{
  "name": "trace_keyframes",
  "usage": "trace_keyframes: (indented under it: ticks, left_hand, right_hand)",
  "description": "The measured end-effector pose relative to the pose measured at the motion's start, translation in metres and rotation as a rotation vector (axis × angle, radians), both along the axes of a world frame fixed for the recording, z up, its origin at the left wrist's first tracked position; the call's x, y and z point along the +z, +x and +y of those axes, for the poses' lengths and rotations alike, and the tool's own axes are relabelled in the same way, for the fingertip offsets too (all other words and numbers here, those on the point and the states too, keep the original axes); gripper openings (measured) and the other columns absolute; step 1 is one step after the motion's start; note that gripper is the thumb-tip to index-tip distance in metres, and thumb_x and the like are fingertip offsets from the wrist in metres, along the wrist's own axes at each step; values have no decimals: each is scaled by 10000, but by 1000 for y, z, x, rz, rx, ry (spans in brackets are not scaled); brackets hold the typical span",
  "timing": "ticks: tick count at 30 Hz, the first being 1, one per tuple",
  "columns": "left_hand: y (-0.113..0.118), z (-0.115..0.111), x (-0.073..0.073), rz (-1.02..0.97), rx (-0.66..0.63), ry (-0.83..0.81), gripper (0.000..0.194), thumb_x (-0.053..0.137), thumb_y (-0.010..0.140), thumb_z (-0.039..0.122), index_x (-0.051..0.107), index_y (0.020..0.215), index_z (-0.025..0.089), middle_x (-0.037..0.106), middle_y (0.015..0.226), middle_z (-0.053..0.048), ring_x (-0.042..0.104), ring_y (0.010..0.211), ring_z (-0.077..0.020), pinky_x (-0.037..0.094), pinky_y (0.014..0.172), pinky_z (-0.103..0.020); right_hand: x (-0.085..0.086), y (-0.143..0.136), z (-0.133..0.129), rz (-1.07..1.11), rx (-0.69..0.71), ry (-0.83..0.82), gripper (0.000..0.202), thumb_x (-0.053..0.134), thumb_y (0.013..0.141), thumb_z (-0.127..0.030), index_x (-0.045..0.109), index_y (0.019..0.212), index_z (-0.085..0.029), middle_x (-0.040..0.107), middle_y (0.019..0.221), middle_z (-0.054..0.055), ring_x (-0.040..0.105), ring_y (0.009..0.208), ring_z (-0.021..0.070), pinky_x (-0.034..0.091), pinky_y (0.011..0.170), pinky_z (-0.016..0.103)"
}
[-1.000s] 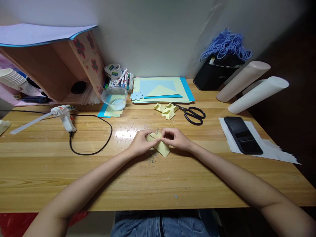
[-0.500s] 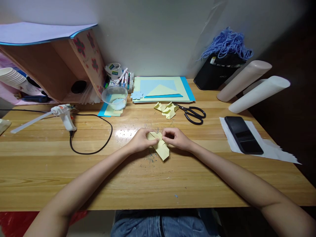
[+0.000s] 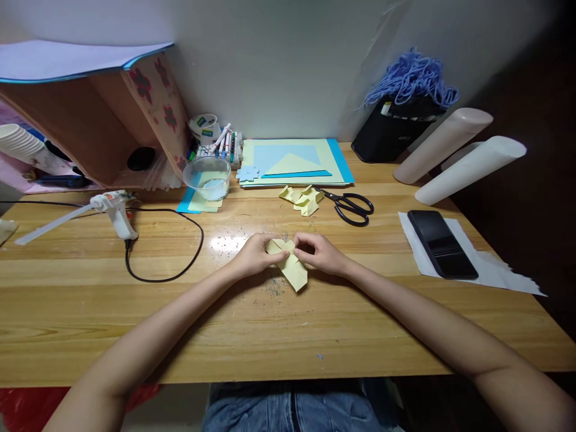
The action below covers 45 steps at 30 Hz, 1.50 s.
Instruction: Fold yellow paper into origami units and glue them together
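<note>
A folded piece of pale yellow paper [image 3: 294, 273] is held just over the middle of the wooden table. My left hand [image 3: 258, 255] grips its upper left part, thumb lying across the front. At the upper right edge, my right hand [image 3: 318, 253] pinches the paper between thumb and index finger. The lower end of the paper points down toward me and is free. Behind my hands lie more folded yellow paper pieces [image 3: 306, 203], touching the tip of black-handled scissors [image 3: 353, 209].
Left are a white glue gun [image 3: 116, 216] with its looping black cord [image 3: 202, 240] and a clear bowl [image 3: 207, 179]. Coloured paper sheets [image 3: 344, 162] lie by the wall. A phone [image 3: 441, 245] rests on white paper at right. Small scraps dot the table [image 3: 216, 348].
The whole view has shifted very slightly. Both hands keep the same hold on the yellow paper, with hardly any visible movement.
</note>
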<state>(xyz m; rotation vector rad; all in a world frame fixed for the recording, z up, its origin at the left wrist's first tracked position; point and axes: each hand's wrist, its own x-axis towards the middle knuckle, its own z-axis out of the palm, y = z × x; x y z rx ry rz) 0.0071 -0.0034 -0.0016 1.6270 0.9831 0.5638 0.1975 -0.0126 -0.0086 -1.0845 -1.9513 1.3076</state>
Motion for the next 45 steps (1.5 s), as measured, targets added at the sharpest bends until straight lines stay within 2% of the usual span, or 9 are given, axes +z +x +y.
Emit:
trace_keyframes:
  ticks: [11, 17, 26, 30, 34, 37, 39, 41, 45]
  left_hand:
    - [1, -1, -1, 46, 4, 15, 235, 546, 690, 337, 555, 659, 104, 407, 555, 39, 337, 507, -62, 263, 454, -169]
    - [0, 0, 0, 52, 1, 59, 250, 543, 704, 353, 549, 640, 111, 434, 574, 32, 362, 534, -71, 278, 484, -176]
    - [1, -4, -2, 111, 26, 108, 220, 544, 695, 322, 556, 644, 108, 404, 535, 44, 345, 508, -65, 246, 445, -167]
    - [2, -3, -3, 80, 35, 110, 215, 552, 699, 320, 556, 659, 109, 435, 562, 37, 365, 529, -68, 274, 470, -171]
    - [0, -2, -4, 26, 132, 119, 231, 554, 716, 343, 569, 710, 113, 494, 624, 16, 425, 583, -87, 326, 524, -186]
    - [-1, 0, -5, -43, 253, 95, 234, 554, 723, 357, 548, 709, 124, 512, 646, 13, 455, 607, -94, 355, 556, -194]
    - [-2, 0, -6, -83, 288, 70, 233, 565, 714, 359, 515, 677, 135, 501, 632, 22, 460, 604, -92, 366, 565, -195]
    - [-2, 0, -6, -107, 260, 67, 228, 579, 705, 350, 499, 668, 139, 502, 630, 24, 469, 609, -93, 373, 572, -196]
    - [-1, -3, -2, -68, 177, 92, 245, 587, 713, 355, 572, 812, 132, 586, 760, -16, 504, 653, -103, 381, 588, -201]
  right_hand:
    - [0, 2, 1, 0, -18, 27, 213, 429, 821, -289, 493, 668, -154, 456, 635, -14, 417, 600, 105, 327, 565, 221]
    - [-2, 0, -1, -33, 8, 26, 187, 526, 766, -302, 468, 656, -163, 417, 595, -32, 380, 554, 91, 304, 512, 211]
    - [0, -1, -1, -39, 22, 32, 140, 528, 741, -208, 449, 635, -161, 395, 594, -40, 368, 565, 87, 300, 524, 212]
    - [0, 0, 0, 5, 22, -2, 171, 534, 762, -268, 463, 651, -160, 420, 613, -32, 384, 577, 92, 315, 540, 217]
    - [-1, 2, 2, 93, -6, -79, 201, 518, 791, -356, 493, 749, -161, 464, 675, -15, 422, 620, 105, 340, 563, 224]
    - [-3, 2, 4, 158, -95, -114, 209, 540, 780, -369, 477, 778, -170, 452, 686, -22, 420, 608, 100, 338, 548, 221]
    - [-4, 2, 5, 189, -155, -128, 221, 545, 777, -379, 460, 765, -176, 434, 664, -29, 417, 586, 96, 339, 537, 222]
    - [-5, 2, 5, 210, -178, -139, 233, 541, 778, -392, 453, 758, -178, 428, 655, -29, 422, 580, 97, 345, 536, 226]
    - [-5, 1, 3, 175, -152, -133, 248, 560, 763, -395, 459, 729, -171, 427, 658, -25, 407, 581, 96, 323, 522, 220]
